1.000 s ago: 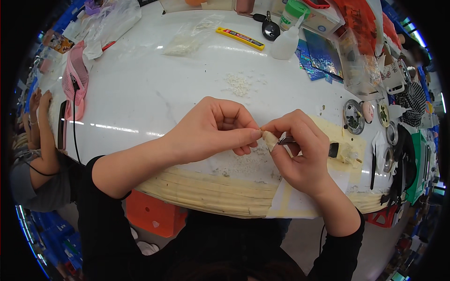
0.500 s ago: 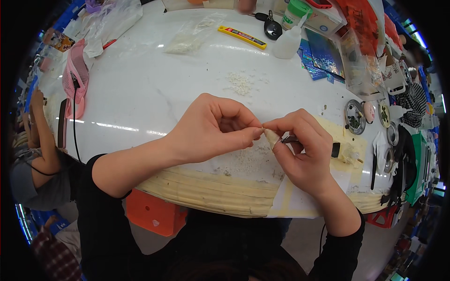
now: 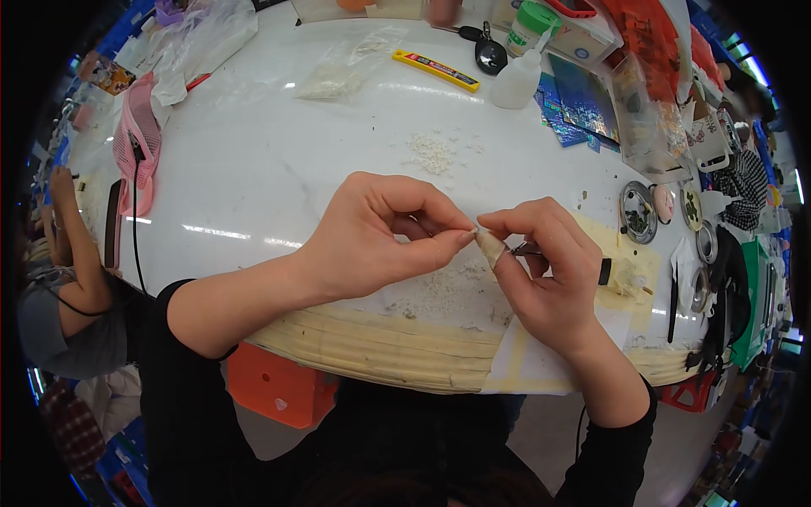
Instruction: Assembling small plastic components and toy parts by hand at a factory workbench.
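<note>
- My left hand [image 3: 397,237] pinched a speck [image 3: 475,230] above the bench [image 3: 245,177], near its front edge, apparently for precision.
- My right hand [image 3: 551,275] gripped a tool [image 3: 527,249], apparently tucked clear of the speck.

Seen from the wearer's own head, a wide fisheye lens, the left of a side-by-side pair, looks steeply down and forward across a white worktop [image 3: 253,152]. The left hand [image 3: 359,237] and right hand [image 3: 551,275] fall near mid-frame, close to the camera, above black sleeves [image 3: 190,406] at the lower edge. The worktop's near edge [image 3: 380,351] bows toward the viewer; dark corners ring the round field.
</note>
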Motion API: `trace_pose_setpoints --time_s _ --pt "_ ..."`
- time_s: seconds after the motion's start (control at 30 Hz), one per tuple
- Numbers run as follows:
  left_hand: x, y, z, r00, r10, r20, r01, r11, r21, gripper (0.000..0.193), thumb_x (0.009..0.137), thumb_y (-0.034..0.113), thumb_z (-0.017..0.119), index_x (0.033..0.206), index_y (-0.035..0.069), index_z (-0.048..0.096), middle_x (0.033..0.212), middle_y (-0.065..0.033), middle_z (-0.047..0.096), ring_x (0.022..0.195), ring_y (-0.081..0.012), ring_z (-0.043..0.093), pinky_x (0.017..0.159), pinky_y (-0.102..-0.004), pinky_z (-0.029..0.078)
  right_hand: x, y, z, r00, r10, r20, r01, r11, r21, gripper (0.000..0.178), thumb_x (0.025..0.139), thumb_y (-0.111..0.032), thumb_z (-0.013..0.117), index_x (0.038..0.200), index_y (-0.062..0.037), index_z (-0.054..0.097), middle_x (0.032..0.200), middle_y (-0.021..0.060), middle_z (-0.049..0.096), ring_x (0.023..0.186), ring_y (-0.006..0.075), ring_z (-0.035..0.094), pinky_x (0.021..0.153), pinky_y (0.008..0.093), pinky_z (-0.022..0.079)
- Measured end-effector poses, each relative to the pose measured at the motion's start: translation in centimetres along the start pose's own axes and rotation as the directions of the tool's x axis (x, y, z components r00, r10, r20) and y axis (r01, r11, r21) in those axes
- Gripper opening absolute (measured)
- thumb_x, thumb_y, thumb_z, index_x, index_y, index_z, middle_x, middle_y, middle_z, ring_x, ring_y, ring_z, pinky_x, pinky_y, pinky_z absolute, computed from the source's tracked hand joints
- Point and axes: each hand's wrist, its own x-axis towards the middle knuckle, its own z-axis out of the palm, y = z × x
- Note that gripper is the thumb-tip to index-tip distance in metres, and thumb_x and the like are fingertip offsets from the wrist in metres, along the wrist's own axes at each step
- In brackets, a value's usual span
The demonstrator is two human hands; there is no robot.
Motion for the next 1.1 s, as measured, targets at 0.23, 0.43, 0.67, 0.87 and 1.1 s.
trace_pose_setpoints --time_s 0.23,0.43,0.67,0.87,1.1 --pt "-0.02 0.01 0.15 0.999 -0.041 0.012 0.041 0.999 -0.002 0.009 0.089 -0.001 0.068 0.097 -0.004 0.069 0.093 -0.0106 0.071 0.085 -0.0122 0.069 0.078 -0.0241 0.057 -0.11 0.22 0.15 0.998 -0.067 -0.012 0.066 0.996 -0.058 0.034 0.069 0.013 0.065 0.098 -0.003 0.07 0.086 0.0076 0.063 0.069 0.0182 0.066 0.058 0.0273 0.055" --pt "-0.27 -0.04 0.05 1.0 0.013 0.014 -0.013 0.998 0.058 0.009 0.089 0.0 0.068 0.098 -0.004 0.07 0.092 -0.0098 0.071 0.085 -0.0123 0.069 0.076 -0.0235 0.056 -0.13 0.39 0.4 0.989 -0.139 -0.047 0.132 0.982 -0.138 0.034 0.066 0.011 0.068 0.096 -0.0049 0.07 0.082 0.0062 0.063 0.064 0.0177 0.064 0.052 0.0274 0.051" --pt "-0.24 0.1 0.24 0.997 0.08 0.005 -0.08 0.987 0.142 0.008 0.089 -0.001 0.067 0.096 -0.004 0.07 0.091 -0.0096 0.07 0.083 -0.0119 0.069 0.074 -0.023 0.056 -0.18 0.45 0.49 0.986 -0.156 -0.066 0.145 0.977 -0.157 0.032 0.063 0.007 0.071 0.092 -0.0061 0.068 0.081 0.0053 0.063 0.062 0.0182 0.063 0.051 0.0279 0.049" --pt "-0.17 0.11 0.26 0.999 0.054 0.004 -0.054 0.989 0.14 0.009 0.088 -0.001 0.068 0.096 -0.004 0.07 0.09 -0.0091 0.07 0.083 -0.0111 0.068 0.073 -0.0228 0.056 -0.32 0.62 0.61 0.985 -0.159 -0.064 0.146 0.974 -0.174 0.033 0.061 0.005 0.074 0.091 -0.0073 0.068 0.08 0.0047 0.063 0.061 0.019 0.062 0.051 0.029 0.048" --pt "-0.19 -0.14 0.39 0.998 0.053 -0.042 -0.05 0.995 0.09 0.009 0.088 -0.001 0.069 0.096 -0.004 0.07 0.091 -0.0088 0.07 0.08 -0.0108 0.068 0.072 -0.0223 0.056 -0.29 0.73 0.73 0.976 -0.2 -0.088 0.177 0.96 -0.217 0.032 0.06 0.003 0.075 0.09 -0.0082 0.067 0.078 0.0036 0.061 0.058 0.0182 0.061 0.049 0.0291 0.046"
